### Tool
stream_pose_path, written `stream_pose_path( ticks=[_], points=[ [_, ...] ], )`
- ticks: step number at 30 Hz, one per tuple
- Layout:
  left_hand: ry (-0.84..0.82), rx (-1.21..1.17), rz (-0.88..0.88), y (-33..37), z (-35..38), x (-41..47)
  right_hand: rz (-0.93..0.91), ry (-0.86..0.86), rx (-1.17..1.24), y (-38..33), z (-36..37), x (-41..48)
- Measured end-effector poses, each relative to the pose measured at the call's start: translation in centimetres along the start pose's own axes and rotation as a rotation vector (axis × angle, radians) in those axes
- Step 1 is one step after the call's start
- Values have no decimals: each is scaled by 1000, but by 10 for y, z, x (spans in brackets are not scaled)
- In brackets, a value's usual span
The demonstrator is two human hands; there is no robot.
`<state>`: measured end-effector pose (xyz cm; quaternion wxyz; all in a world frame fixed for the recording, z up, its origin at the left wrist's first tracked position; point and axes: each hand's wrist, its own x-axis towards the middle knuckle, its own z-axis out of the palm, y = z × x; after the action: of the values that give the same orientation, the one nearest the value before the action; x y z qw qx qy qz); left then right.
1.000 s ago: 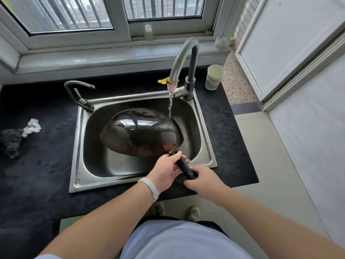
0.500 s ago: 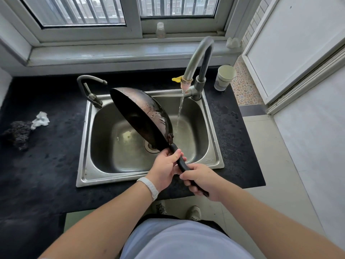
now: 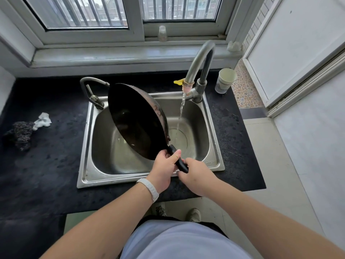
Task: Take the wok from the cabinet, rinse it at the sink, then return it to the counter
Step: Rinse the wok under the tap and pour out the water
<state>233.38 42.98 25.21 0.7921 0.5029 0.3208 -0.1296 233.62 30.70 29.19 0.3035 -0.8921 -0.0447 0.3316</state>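
A dark wok (image 3: 134, 120) stands tilted on edge over the steel sink (image 3: 211, 128), its hollow side facing left toward me. My left hand (image 3: 164, 165) grips the black handle close to the bowl. My right hand (image 3: 196, 176) holds the handle's end just behind it. Water runs from the tall faucet (image 3: 198, 62) and falls past the wok's right side into the basin without touching it.
Black counter (image 3: 46, 165) surrounds the sink. A scouring pad (image 3: 20, 133) and a white crumpled tissue (image 3: 43, 119) lie at left. A paper cup (image 3: 225, 80) stands behind the faucet at right. A small second tap (image 3: 92, 92) rises at the sink's back left.
The wok went from lying bottom-up under the stream to standing on edge, then rotated further so its hollow faces me. Both hands stayed on the handle.
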Motion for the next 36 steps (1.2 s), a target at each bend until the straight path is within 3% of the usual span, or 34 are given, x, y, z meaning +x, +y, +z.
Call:
stream_pose_path(
  ticks=[8,17,24,36],
  points=[
    [43,-49,58,7,-7,-4,0,-116,388,-17,-3,-1],
    [-190,-317,-106,17,-28,-12,68,-229,633,-16,2,-3],
    [-146,-328,-126,5,-29,-11,40,-294,530,-8,-1,-3],
    [-114,-298,-190,-11,-31,2,79,-232,348,3,8,2]
  ],
)
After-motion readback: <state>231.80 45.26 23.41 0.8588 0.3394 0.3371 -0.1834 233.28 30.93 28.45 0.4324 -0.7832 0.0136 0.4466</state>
